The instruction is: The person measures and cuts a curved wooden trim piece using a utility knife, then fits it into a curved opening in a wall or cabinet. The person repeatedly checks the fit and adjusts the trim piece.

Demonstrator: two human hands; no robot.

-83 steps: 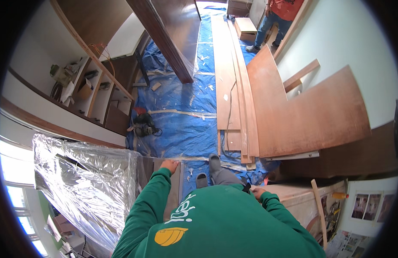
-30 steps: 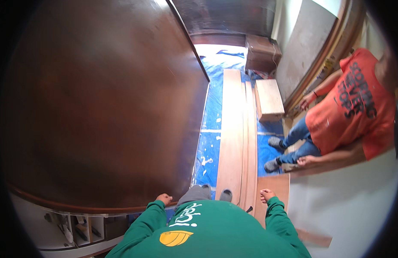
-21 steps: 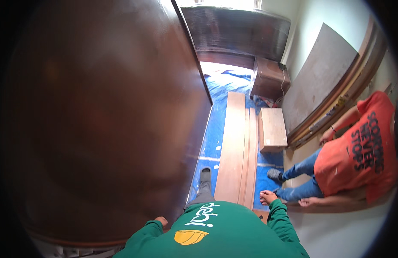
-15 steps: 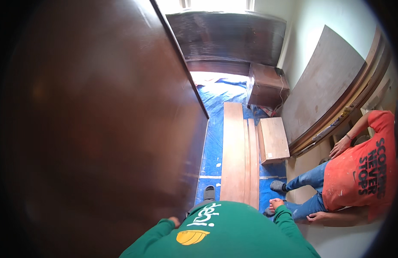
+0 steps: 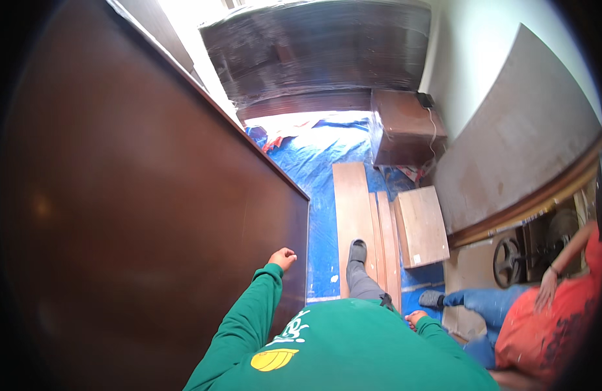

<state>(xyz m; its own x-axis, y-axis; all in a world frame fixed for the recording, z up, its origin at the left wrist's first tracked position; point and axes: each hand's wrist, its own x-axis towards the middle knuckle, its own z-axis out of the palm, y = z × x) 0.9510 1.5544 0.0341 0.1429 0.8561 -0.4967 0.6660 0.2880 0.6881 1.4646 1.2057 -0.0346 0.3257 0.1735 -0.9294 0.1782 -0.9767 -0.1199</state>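
My left hand [image 5: 283, 258] is raised in front of a large dark brown panel [image 5: 151, 215] that stands upright along my left side. Its fingers are curled in, with nothing visible in them; I cannot tell whether it touches the panel. Low by my right side, my right hand [image 5: 415, 318] is loosely closed and partly hidden by my green sweatshirt [image 5: 359, 342]. No object shows in that hand. My right forearm is mostly covered by my body. One foot in a grey slipper [image 5: 357, 250] is on a long light-brown wooden board [image 5: 351, 202] on the floor.
Narrow wooden strips [image 5: 387, 241] and a wooden box [image 5: 422, 225] lie right of the board on a blue tarp [image 5: 322, 228]. Wrapped furniture [image 5: 320, 55] and a brown cabinet [image 5: 408, 133] stand ahead. A grey-brown sheet [image 5: 516, 137] leans right; a co-worker [image 5: 548, 326] sits nearby.
My view has moved forward and turned. My left hand has risen and moved forward beside the panel. A slippered foot has come forward onto the board. The co-worker is lower in view.
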